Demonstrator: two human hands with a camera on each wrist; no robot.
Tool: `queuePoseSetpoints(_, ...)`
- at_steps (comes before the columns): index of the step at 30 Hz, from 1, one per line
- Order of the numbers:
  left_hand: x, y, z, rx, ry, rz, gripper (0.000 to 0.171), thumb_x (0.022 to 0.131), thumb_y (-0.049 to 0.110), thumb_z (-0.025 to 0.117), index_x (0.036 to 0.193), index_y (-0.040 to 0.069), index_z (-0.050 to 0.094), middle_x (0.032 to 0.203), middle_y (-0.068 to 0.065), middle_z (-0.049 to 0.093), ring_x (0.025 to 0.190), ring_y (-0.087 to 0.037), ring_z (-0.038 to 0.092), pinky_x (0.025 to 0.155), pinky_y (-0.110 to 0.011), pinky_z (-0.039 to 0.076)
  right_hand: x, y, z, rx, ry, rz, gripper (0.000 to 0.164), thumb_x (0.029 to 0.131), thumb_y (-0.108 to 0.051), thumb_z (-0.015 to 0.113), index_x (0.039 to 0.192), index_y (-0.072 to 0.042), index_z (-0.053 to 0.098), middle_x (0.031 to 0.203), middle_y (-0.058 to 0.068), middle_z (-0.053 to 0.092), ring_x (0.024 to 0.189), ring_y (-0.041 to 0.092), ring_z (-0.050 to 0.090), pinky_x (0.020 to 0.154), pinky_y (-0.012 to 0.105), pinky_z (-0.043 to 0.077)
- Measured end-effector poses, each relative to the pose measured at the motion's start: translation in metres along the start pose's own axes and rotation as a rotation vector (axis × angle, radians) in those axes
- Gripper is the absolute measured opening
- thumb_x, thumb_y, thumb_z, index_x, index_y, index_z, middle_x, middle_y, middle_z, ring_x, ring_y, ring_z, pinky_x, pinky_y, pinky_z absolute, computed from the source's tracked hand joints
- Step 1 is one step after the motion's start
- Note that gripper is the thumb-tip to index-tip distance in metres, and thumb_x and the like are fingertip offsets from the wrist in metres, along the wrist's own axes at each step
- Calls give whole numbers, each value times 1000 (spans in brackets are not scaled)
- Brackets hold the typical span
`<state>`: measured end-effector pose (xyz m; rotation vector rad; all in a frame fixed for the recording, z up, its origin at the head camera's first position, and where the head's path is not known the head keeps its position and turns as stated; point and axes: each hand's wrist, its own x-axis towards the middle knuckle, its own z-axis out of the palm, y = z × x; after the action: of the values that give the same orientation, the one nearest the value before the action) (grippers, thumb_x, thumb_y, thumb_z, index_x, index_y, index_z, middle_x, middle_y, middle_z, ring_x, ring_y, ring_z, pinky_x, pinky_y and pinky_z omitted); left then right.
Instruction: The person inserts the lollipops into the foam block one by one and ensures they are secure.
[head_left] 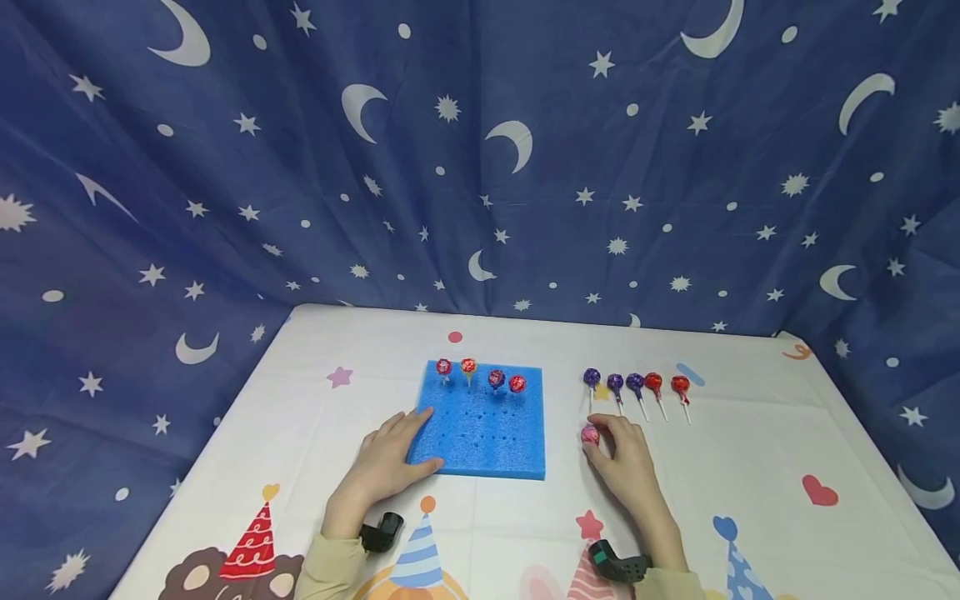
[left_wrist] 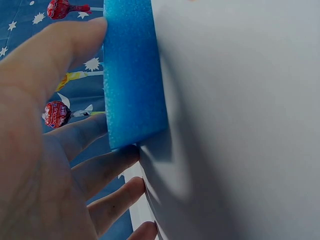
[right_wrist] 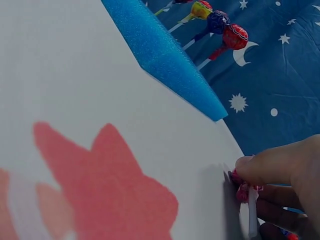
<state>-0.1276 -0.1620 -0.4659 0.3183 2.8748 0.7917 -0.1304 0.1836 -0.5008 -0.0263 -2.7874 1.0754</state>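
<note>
The right hand pinches a pink lollipop, its stick pointing away from the blue foam block to that hand's left; the left hand, fingers spread, touches the block.

- A dark blue curtain hangs behind the table and along its left and right sides.
- White crescent moons, stars and dots cover the curtain.
- A lightly creased white tablecloth covers the table.
- Its prints include party hats, a brown bear, a red heart and a pink star.
- Soft, even light falls across the head view.
</note>
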Motion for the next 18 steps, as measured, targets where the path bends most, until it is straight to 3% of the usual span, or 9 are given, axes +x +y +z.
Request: queuePoseSetpoints(18, 0, 0, 0, 12, -3, 0, 78, 84, 44, 69, 148, 14, 37, 151, -16, 40, 142, -42, 30, 108, -67, 25, -1, -1, 3, -30, 46, -8, 33, 83, -10, 71, 116, -5, 65, 117, 15, 65, 110, 30, 52, 96, 50, 45)
